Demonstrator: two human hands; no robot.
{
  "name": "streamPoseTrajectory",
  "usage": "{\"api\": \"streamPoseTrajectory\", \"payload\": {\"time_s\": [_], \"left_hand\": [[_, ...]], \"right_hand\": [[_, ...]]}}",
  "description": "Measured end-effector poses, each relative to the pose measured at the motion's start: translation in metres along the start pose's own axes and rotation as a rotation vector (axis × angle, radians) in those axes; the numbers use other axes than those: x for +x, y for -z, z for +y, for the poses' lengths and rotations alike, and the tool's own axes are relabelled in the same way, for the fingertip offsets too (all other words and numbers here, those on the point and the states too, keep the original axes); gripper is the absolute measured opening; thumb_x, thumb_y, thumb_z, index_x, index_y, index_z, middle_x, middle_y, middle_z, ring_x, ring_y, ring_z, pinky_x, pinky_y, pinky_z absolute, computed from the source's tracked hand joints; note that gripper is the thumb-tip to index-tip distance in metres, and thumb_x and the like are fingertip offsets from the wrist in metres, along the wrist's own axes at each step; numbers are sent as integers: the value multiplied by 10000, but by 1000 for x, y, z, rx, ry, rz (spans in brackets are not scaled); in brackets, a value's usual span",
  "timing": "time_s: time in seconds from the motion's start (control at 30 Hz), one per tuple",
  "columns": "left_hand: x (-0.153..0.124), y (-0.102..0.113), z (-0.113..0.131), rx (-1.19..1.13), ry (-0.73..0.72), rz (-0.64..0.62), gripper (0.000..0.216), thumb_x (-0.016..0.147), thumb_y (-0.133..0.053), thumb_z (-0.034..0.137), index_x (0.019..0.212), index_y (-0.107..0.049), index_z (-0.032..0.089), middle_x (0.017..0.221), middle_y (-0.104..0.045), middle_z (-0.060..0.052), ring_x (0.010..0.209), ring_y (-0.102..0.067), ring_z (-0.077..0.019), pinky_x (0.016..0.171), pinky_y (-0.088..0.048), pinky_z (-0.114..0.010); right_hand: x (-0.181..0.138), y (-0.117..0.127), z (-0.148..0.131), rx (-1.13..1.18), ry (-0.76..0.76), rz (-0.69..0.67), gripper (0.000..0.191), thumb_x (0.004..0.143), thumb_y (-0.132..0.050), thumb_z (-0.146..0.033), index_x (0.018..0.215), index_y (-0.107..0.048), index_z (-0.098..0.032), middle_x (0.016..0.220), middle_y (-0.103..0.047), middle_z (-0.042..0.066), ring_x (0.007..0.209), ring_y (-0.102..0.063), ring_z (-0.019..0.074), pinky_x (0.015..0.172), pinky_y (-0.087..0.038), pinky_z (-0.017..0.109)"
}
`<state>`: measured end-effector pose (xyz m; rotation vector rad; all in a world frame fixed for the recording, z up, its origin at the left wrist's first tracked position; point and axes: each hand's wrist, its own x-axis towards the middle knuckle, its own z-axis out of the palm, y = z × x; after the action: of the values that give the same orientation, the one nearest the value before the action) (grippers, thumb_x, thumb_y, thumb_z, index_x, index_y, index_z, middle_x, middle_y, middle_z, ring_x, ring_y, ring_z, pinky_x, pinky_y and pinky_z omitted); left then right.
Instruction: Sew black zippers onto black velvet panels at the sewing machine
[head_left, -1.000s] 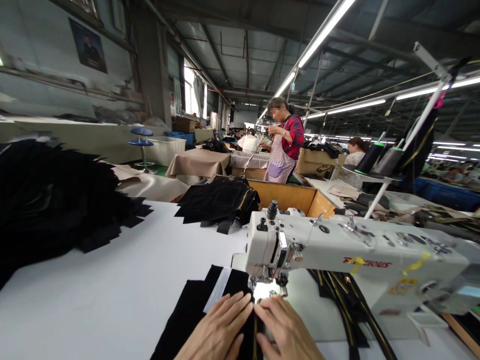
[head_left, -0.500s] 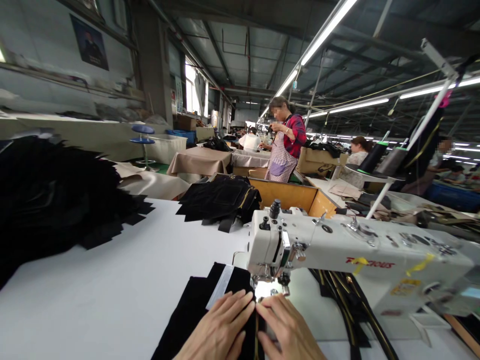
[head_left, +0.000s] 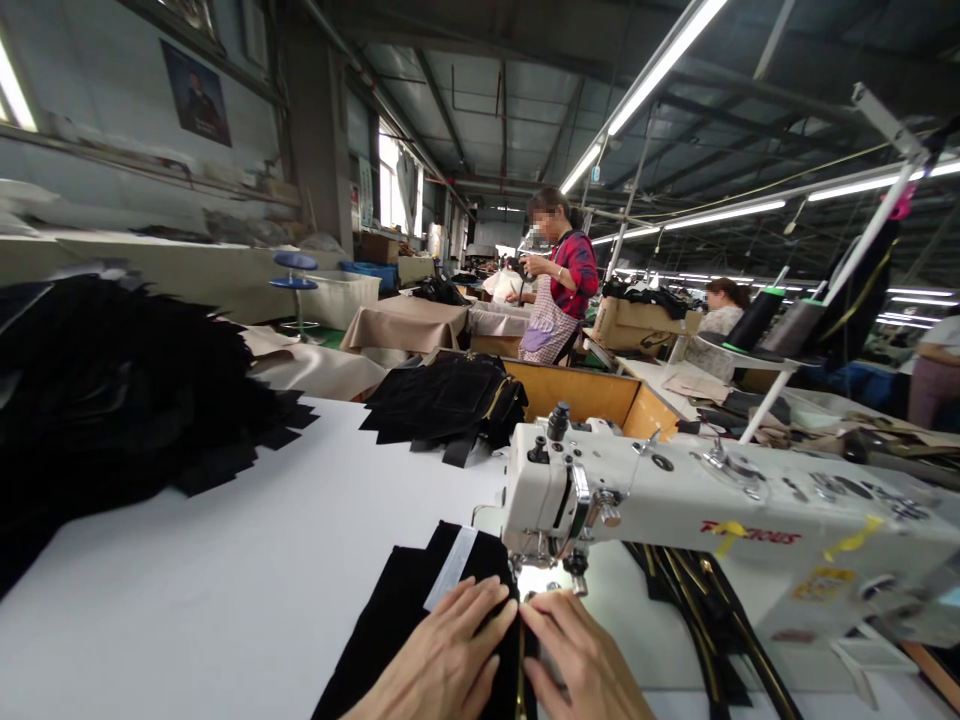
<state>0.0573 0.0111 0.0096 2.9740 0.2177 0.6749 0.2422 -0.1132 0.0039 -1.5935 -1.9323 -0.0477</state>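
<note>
A black fabric piece (head_left: 390, 610) with a pale strip (head_left: 454, 568) on it lies at the sewing machine's needle area. My left hand (head_left: 450, 645) rests flat on this fabric, fingers stretched forward and thumb apart. Along the fabric's right edge runs a black zipper with gold teeth (head_left: 520, 675). My right hand (head_left: 574, 650) touches the zipper from the right, index finger forward and thumb spread below it. Both sets of fingertips are just in front of the lit presser foot of the white sewing machine (head_left: 637, 490).
A large heap of black pieces (head_left: 112, 390) covers the table's left side. Another black stack (head_left: 450, 400) lies behind the machine head. Zipper strips (head_left: 690, 610) hang under the machine arm. Thread cones (head_left: 757, 318) stand at right. A person in a checked apron (head_left: 555, 290) stands beyond.
The whole view has shifted slightly, so things appear a little further right. My hands keep the same place on the fabric and zipper. The standing person's head and arms have moved slightly left.
</note>
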Motion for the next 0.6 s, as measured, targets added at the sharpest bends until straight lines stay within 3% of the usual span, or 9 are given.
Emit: {"api": "streamPoseTrajectory", "payload": {"time_s": [0.33, 0.6], "left_hand": [[2, 5, -2, -13, -24, -42, 530, 913, -522, 132, 1430, -454, 228, 1429, -534, -45, 1314, -512, -233, 1124, -420, -397], [2, -6, -9, -34, -7, -64, 520, 934, -497, 132, 1444, -446, 224, 1443, -517, -65, 1346, -474, -241, 1137, -400, -437]], "right_hand": [[-4, -4, 6, 1, 0, -13, 477, 789, -505, -10, 1229, -519, -193, 1067, -605, 84, 963, -608, 240, 843, -571, 354], [-3, -3, 5, 5, -9, -1, 543, 778, -505, 16, 1281, -493, -190, 1125, -596, 83, 1044, -598, 230, 919, -552, 328]]}}
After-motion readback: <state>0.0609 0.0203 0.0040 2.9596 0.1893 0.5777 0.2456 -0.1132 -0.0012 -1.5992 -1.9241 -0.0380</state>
